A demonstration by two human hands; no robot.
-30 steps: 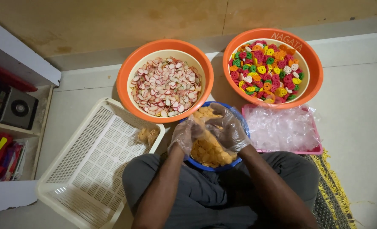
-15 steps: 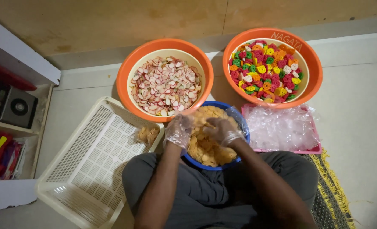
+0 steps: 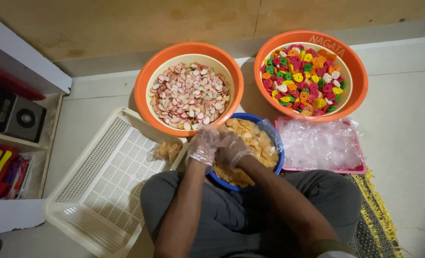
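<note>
Both my hands wear clear plastic gloves. My left hand (image 3: pixel 203 145) and my right hand (image 3: pixel 232 149) are pressed together over the left rim of a blue bowl (image 3: pixel 275 142) of pale yellow crackers (image 3: pixel 253 138). Their fingers are bunched and curled inward, and the gloves hide anything between them. The bowl sits on the floor just in front of my knees. A small clear packet of yellow crackers (image 3: pixel 168 150) lies in the near corner of a cream slotted tray (image 3: pixel 102 191), just left of my left hand.
An orange basin (image 3: pixel 148 83) of pink-and-white crackers sits behind the tray. Another orange basin (image 3: pixel 358 79) holds several colours of crackers. A pink tray (image 3: pixel 360 168) of clear plastic bags lies on the right, a fringed mat (image 3: pixel 379 224) beneath it. A white shelf (image 3: pixel 26 71) stands left.
My hands were spread apart over the middle of the blue bowl. They have come together and shifted left to the bowl's rim.
</note>
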